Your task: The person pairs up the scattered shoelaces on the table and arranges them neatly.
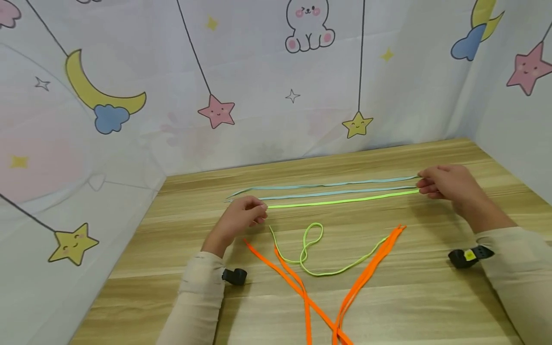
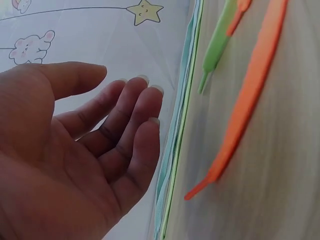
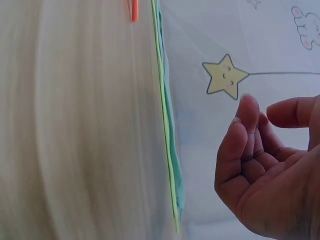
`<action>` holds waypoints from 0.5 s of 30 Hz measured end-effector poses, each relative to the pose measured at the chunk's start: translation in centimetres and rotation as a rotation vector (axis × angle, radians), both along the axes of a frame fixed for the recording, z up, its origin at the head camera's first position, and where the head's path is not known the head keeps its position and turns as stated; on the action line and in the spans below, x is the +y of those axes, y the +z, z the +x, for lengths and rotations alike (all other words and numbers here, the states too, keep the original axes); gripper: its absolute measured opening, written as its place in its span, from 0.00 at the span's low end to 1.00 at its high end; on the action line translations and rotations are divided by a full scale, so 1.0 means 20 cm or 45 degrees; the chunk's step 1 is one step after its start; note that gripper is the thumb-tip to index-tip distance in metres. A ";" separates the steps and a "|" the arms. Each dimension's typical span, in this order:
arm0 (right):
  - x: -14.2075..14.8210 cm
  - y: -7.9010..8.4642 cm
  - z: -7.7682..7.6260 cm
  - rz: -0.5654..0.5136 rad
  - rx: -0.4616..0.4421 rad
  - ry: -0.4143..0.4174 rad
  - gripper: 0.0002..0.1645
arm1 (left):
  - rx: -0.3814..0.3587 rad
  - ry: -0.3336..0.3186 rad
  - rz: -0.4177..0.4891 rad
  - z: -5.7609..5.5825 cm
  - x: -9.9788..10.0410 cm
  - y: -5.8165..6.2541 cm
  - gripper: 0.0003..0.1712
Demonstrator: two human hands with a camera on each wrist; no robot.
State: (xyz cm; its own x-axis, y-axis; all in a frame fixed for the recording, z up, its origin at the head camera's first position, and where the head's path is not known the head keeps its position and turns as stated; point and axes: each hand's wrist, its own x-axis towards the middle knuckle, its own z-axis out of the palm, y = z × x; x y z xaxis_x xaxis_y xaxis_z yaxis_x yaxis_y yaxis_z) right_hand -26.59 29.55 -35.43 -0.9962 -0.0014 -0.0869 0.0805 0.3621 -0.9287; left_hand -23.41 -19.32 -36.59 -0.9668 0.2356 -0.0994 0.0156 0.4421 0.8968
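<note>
A flat yellow-green shoelace (image 1: 336,202) lies nearly straight across the table, with two pale blue shoelaces (image 1: 332,185) behind it. My left hand (image 1: 243,214) hovers by the left end of the green lace; its fingers are loosely bent, and the thumb stands apart from them in the left wrist view. At the opposite ends of these laces is my right hand (image 1: 450,187). Its fingers curve loosely with nothing between them and the thumb, as the right wrist view shows. In that view the green lace (image 3: 167,125) and the blue lace run beside the hand.
Nearer me, a second yellow-green lace (image 1: 319,274) lies looped on the wooden table (image 1: 414,306). Several orange laces (image 1: 362,282) stretch toward the front edge, one bundle meeting the looped lace's right end. A printed curtain (image 1: 267,72) hangs behind the table.
</note>
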 end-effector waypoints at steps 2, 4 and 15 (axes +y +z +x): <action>-0.02 0.00 0.00 0.011 -0.002 0.030 0.19 | 0.004 -0.079 -0.048 0.01 0.03 0.00 0.17; -0.05 0.01 0.01 0.024 -0.007 0.067 0.21 | 0.015 -0.156 -0.105 0.03 0.05 -0.01 0.14; -0.20 0.03 0.05 0.105 0.039 0.272 0.22 | 0.061 -0.475 -0.406 0.10 0.19 -0.01 0.04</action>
State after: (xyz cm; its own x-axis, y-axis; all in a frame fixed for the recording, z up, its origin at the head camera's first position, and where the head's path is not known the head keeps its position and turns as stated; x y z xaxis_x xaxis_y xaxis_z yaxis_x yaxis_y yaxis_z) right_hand -25.66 25.57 -34.84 -0.9762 -0.2069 -0.0648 -0.0342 0.4423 -0.8962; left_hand -21.50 -15.47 -36.71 -0.8275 0.5317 -0.1807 0.2628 0.6510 0.7121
